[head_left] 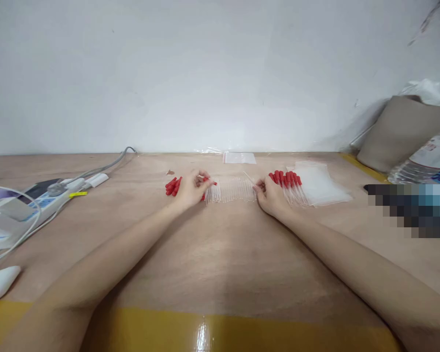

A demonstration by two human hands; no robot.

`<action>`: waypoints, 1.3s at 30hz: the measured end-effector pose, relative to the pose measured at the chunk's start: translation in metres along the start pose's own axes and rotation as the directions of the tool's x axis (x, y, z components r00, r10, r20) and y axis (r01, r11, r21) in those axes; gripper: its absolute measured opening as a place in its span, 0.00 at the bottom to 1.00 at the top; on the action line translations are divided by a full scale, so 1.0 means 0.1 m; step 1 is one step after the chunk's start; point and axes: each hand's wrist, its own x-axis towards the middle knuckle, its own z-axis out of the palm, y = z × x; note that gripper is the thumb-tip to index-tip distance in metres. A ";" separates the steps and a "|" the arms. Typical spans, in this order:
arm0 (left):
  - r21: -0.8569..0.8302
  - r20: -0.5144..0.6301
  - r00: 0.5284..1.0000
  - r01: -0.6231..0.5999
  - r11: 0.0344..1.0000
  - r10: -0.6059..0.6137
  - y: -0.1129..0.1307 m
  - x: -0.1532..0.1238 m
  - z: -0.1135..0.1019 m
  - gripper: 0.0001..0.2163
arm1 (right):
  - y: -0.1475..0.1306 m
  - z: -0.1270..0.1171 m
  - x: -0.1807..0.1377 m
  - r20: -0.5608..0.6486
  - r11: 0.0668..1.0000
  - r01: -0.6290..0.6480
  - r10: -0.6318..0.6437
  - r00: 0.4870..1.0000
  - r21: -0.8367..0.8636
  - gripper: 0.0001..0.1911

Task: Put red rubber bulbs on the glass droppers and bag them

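Note:
On the wooden table (pixel 220 254) a row of clear glass dropper tubes (pixel 230 191) lies between my hands. My left hand (pixel 192 189) is closed in a pinch on a red rubber cap at the row's left end. A small heap of loose red caps (pixel 173 186) lies just left of it. My right hand (pixel 271 195) is closed on a thin clear tube that sticks up and to the left from its fingers. Right of that hand lies a row of droppers with red caps fitted (pixel 289 183).
A stack of clear plastic bags (pixel 320 185) lies right of the capped droppers, and one small bag (pixel 239 157) at the wall. A power strip with cables (pixel 54 193) and a white object (pixel 0 283) sit at the left. A water bottle (pixel 425 161) and beige bag (pixel 403 129) stand at the right.

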 end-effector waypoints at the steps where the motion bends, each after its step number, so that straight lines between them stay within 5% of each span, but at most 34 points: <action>1: -0.057 0.016 0.999 -0.033 0.998 0.034 0.01 -0.11 0.06 0.11 | 0.00 0.01 -0.01 -0.020 0.999 0.044 -0.044 0.999 0.032 0.08; 10: 0.180 0.065 0.977 -0.214 0.960 0.205 0.07 -0.42 0.20 0.09 | -0.10 0.05 -0.16 -0.022 0.886 0.462 -0.463 0.886 -0.044 0.09; 21: 0.297 0.060 0.952 -0.303 0.906 0.299 0.10 -0.42 0.19 0.06 | -0.16 0.03 -0.19 0.026 0.862 0.506 -0.506 0.862 -0.018 0.08; 39: 0.060 0.240 0.862 -0.472 0.880 0.446 0.11 -0.43 0.16 0.05 | -0.07 0.01 -0.14 0.157 0.840 0.541 -0.539 0.827 0.039 0.09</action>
